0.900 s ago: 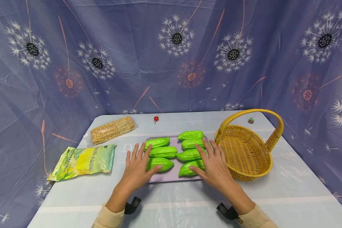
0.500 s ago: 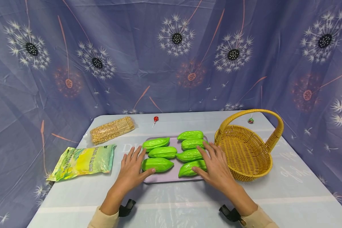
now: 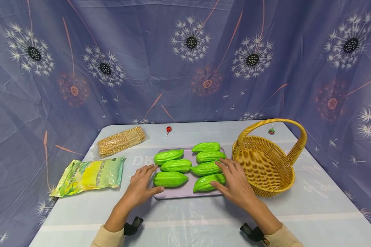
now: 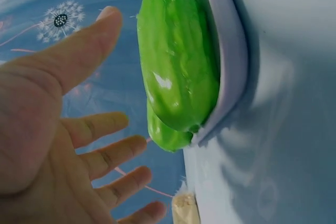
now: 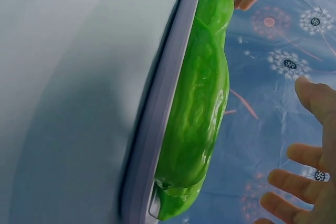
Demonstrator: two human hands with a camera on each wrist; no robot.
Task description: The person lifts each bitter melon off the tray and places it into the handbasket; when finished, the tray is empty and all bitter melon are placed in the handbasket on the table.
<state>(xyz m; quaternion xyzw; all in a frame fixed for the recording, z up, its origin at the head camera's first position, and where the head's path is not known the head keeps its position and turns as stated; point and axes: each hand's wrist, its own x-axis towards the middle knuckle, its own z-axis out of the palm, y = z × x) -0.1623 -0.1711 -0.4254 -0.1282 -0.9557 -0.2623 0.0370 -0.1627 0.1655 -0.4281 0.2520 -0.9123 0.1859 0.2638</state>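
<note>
A pale purple tray (image 3: 189, 191) holds several glossy green ridged gourds, like bitter melons, in two columns. My left hand (image 3: 139, 187) hovers at the tray's left side, fingers spread, beside the front left gourd (image 3: 170, 179). In the left wrist view its palm and straight fingers hold nothing, apart from the gourd (image 4: 176, 61). Over the tray's right edge, my right hand (image 3: 237, 185) has its thumb and fingertips near the front right gourd (image 3: 208, 182); the right wrist view shows a gap between the fingers and the gourd (image 5: 197, 114).
Right of the tray stands a golden wicker basket (image 3: 292, 175) with a tall handle. To the left lie a yellow-green packet (image 3: 91, 175) and a clear bag of corn kernels (image 3: 122, 141). A red lollipop (image 3: 168, 129) and a green lollipop (image 3: 271, 131) lie toward the back.
My left hand has drawn back leftward and toward me, uncovering the left gourds. My right hand has shifted slightly right and back. The gourds and tray stay in place.
</note>
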